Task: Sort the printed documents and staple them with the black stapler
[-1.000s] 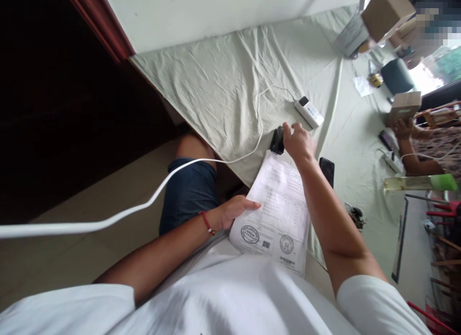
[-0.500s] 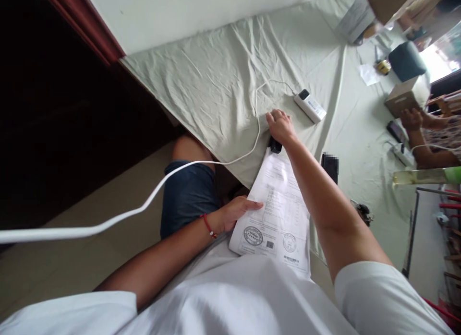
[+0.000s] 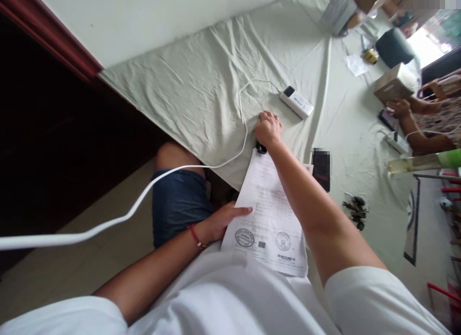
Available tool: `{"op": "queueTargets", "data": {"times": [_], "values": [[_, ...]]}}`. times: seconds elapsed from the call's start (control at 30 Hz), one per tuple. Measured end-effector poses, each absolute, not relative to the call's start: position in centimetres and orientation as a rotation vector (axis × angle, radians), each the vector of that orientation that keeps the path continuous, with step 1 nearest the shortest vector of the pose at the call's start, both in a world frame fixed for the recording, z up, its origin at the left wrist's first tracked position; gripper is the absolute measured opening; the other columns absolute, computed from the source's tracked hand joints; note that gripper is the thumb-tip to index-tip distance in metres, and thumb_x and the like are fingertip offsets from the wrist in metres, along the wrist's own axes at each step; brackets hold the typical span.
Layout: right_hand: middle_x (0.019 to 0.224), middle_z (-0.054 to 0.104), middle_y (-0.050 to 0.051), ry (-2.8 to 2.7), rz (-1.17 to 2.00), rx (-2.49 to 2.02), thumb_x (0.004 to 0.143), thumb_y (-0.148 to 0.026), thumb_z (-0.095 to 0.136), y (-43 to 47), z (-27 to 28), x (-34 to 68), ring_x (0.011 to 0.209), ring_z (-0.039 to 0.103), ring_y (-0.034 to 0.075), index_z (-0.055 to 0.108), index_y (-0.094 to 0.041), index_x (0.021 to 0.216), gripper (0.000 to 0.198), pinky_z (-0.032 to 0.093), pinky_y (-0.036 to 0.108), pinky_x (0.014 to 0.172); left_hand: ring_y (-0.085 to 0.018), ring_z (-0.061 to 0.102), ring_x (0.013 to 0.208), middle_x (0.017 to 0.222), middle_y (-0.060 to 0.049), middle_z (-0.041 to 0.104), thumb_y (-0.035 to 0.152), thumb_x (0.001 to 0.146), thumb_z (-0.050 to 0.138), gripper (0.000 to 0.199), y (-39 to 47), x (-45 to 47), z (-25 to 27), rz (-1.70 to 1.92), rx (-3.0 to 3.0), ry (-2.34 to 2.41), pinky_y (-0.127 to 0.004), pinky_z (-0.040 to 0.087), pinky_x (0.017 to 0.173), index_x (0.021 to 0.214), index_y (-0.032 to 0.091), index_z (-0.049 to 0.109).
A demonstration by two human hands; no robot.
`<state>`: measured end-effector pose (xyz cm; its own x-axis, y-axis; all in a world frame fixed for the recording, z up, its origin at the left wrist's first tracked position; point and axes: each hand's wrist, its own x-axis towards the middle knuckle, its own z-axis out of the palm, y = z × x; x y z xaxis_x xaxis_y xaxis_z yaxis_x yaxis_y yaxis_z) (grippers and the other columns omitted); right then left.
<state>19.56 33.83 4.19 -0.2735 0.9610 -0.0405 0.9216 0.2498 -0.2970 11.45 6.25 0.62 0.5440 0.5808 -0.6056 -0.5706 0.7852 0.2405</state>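
Observation:
A sheaf of printed papers (image 3: 266,196) with round stamps and a barcode lies at the table edge in front of my body. My left hand (image 3: 225,220) grips its left side, thumb flat on top and fingers underneath. At the far end of the papers, my right hand (image 3: 268,128) is closed over a black stapler (image 3: 261,148). Only the stapler's near end shows, at the top edge of the sheets; the rest is hidden beneath the hand.
A white power bank (image 3: 297,103) with a white cable (image 3: 158,175) lies beyond my right hand. On the right are a black phone (image 3: 321,169), keys (image 3: 356,210), a bottle (image 3: 414,163) and a cardboard box (image 3: 394,83). Another person's hands (image 3: 399,109) are near the box.
The whole view has shifted, so the table's things appear further left. Both hands keep their holds on the papers and the stapler.

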Motion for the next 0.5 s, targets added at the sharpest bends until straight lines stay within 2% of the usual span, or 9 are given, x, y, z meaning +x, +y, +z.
{"op": "queueTargets", "data": {"times": [0.1, 0.33, 0.43, 0.5], "values": [[0.153, 0.052, 0.007, -2.352, 0.417, -1.767, 0.091, -0.026, 0.038, 34.1, 3.9, 19.7, 0.143, 0.041, 0.031, 0.064, -0.024, 0.126, 0.043, 0.033, 0.056, 0.119, -0.031, 0.077, 0.091, 0.108, -0.021, 0.078, 0.029, 0.069, 0.093, 0.052, 5.4, 11.4, 1.0, 0.692, 0.061, 0.696, -0.042, 0.061, 0.088, 0.112, 0.007, 0.075], [0.148, 0.055, 0.012, -2.375, 0.435, -1.821, 0.083, -0.016, 0.046, 34.1, 5.4, 19.3, 0.141, 0.043, 0.033, 0.064, -0.019, 0.125, 0.046, 0.038, 0.056, 0.115, -0.031, 0.077, 0.091, 0.105, -0.022, 0.078, 0.034, 0.067, 0.095, 0.049, 4.7, 11.4, 0.8, 0.66, 0.077, 0.744, -0.041, 0.06, 0.09, 0.104, 0.006, 0.078], [0.141, 0.059, 0.015, -2.257, 0.406, -1.886, 0.093, -0.026, 0.044, 36.2, 5.3, 19.3, 0.138, 0.047, 0.034, 0.063, -0.016, 0.127, 0.041, 0.041, 0.053, 0.112, -0.031, 0.077, 0.091, 0.106, -0.021, 0.078, 0.034, 0.068, 0.094, 0.048, 4.6, 11.1, 0.5, 0.646, 0.083, 0.76, -0.041, 0.059, 0.09, 0.104, 0.006, 0.078], [0.135, 0.062, 0.017, -2.131, 0.438, -1.934, 0.101, -0.041, 0.034, 37.9, 5.0, 19.8, 0.133, 0.052, 0.033, 0.062, -0.015, 0.128, 0.047, 0.044, 0.051, 0.109, -0.03, 0.077, 0.092, 0.107, -0.02, 0.078, 0.034, 0.069, 0.094, 0.048, 4.3, 10.8, 0.3, 0.645, 0.083, 0.763, -0.04, 0.06, 0.089, 0.105, 0.007, 0.078]]}}
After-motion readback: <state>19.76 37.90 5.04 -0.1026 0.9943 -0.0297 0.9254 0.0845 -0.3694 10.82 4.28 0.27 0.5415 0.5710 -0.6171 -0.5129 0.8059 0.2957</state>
